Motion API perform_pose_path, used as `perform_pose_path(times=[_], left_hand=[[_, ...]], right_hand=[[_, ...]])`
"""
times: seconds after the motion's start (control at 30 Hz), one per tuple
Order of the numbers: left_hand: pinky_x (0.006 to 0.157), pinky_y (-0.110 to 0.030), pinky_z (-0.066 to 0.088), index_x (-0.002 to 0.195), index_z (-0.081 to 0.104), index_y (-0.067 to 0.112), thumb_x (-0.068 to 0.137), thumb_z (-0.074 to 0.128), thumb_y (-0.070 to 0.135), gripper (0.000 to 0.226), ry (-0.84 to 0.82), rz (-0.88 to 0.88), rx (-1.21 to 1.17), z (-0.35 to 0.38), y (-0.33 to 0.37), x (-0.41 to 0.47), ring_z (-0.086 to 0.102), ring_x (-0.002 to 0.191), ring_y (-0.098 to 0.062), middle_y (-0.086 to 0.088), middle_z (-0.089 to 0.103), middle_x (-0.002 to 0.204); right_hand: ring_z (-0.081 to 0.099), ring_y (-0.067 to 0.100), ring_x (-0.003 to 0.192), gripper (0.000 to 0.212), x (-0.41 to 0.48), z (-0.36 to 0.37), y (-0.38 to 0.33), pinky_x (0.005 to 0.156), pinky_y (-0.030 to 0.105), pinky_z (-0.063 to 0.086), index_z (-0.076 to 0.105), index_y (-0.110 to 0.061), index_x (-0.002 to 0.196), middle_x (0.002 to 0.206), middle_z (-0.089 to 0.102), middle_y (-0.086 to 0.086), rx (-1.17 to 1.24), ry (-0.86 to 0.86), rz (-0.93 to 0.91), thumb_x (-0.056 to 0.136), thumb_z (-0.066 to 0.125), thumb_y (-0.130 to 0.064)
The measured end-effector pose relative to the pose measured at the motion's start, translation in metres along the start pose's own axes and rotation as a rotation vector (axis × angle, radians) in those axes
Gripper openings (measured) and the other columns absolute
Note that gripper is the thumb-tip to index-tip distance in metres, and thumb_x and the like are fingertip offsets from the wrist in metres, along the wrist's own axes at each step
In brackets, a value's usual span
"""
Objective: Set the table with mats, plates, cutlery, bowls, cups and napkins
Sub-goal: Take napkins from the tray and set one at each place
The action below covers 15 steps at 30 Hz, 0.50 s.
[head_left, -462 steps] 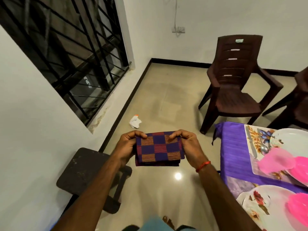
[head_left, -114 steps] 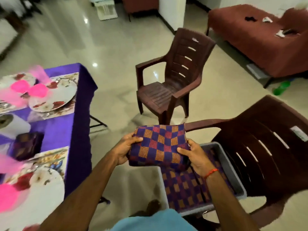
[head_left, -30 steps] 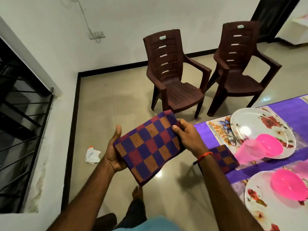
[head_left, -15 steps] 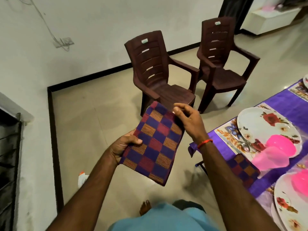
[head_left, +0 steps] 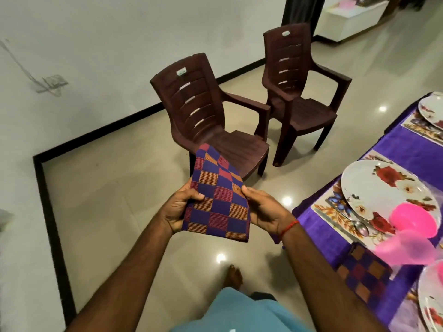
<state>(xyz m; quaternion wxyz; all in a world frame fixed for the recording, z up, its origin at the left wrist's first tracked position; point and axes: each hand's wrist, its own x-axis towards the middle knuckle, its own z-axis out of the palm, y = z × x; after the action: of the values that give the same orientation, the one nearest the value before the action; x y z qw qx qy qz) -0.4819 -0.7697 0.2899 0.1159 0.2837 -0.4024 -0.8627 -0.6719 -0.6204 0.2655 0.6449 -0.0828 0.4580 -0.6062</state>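
Napkin: folded checked napkin (head_left: 217, 200), purple and orange, held in mid-air over the floor, left of the table's edge.
Axis: long side runs away from the person, with the far end curling free toward a brown chair (head_left: 215, 130).
Left hand (head_left: 178, 210): grips the near left edge, thumb on top.
Right hand (head_left: 265, 209): pinches the right edge and is the nearer hand to the table (head_left: 407, 149).
Table side: a second folded napkin (head_left: 364, 269) lies beside a plate (head_left: 374, 185).
Likely next: a carry rightward.
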Motion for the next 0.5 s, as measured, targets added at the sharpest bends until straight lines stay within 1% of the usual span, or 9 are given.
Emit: perform_pose_path(times=[0.07, 0.1, 0.17, 0.23, 0.37, 0.5], left_hand=[[0.083, -0.051, 0.062, 0.138, 0.056, 0.021, 0.085, 0.065, 0.002, 0.057, 0.014, -0.012, 0.003, 0.001, 0.014, 0.023, 0.072, 0.103, -0.034, -0.014, 0.072, 0.121], [0.086, -0.052, 0.061, 0.139, 0.056, 0.024, 0.093, 0.063, 0.007, 0.05, 0.025, -0.018, 0.006, 0.002, 0.022, 0.035, 0.072, 0.105, -0.034, -0.013, 0.071, 0.125], [0.088, -0.054, 0.06, 0.139, 0.055, 0.03, 0.103, 0.053, 0.022, 0.037, 0.069, -0.036, 0.023, 0.002, 0.036, 0.061, 0.072, 0.109, -0.032, -0.011, 0.07, 0.13], [0.087, -0.055, 0.061, 0.141, 0.054, 0.032, 0.106, 0.048, 0.026, 0.036, 0.083, -0.053, 0.021, 0.001, 0.043, 0.084, 0.071, 0.112, -0.032, -0.011, 0.069, 0.133], [0.089, -0.054, 0.06, 0.143, 0.055, 0.028, 0.106, 0.05, 0.021, 0.038, 0.092, -0.074, 0.001, 0.0, 0.052, 0.126, 0.069, 0.116, -0.033, -0.013, 0.066, 0.136], [0.092, -0.052, 0.058, 0.144, 0.054, 0.024, 0.104, 0.051, 0.009, 0.043, 0.06, -0.105, 0.044, 0.005, 0.06, 0.163, 0.066, 0.119, -0.033, -0.015, 0.065, 0.138]], right_hand=[[0.069, 0.03, 0.11, 0.036, 0.018, -0.001, -0.02, 0.077, 0.044, 0.062, 0.055, -0.008, 0.136, 0.128, 0.067, 0.017, 0.042, 0.013, -0.08, 0.101, 0.056, -0.015], [0.069, 0.031, 0.112, 0.037, 0.026, -0.002, -0.03, 0.075, 0.044, 0.062, 0.054, -0.011, 0.137, 0.129, 0.067, 0.016, 0.023, 0.034, -0.119, 0.101, 0.056, -0.011], [0.068, 0.03, 0.114, 0.041, 0.044, -0.002, -0.051, 0.077, 0.043, 0.062, 0.052, -0.016, 0.137, 0.127, 0.069, 0.011, -0.08, 0.085, -0.183, 0.098, 0.06, -0.006], [0.069, 0.028, 0.112, 0.045, 0.057, -0.004, -0.067, 0.078, 0.041, 0.062, 0.049, -0.019, 0.136, 0.125, 0.07, 0.008, -0.187, 0.106, -0.222, 0.096, 0.062, -0.003], [0.07, 0.025, 0.11, 0.044, 0.076, -0.016, -0.091, 0.08, 0.042, 0.062, 0.049, -0.024, 0.134, 0.124, 0.071, 0.005, -0.258, 0.153, -0.269, 0.097, 0.061, -0.004], [0.072, 0.023, 0.107, 0.041, 0.084, -0.037, -0.111, 0.078, 0.042, 0.062, 0.05, -0.022, 0.134, 0.119, 0.073, 0.003, -0.267, 0.232, -0.279, 0.098, 0.06, -0.005]])
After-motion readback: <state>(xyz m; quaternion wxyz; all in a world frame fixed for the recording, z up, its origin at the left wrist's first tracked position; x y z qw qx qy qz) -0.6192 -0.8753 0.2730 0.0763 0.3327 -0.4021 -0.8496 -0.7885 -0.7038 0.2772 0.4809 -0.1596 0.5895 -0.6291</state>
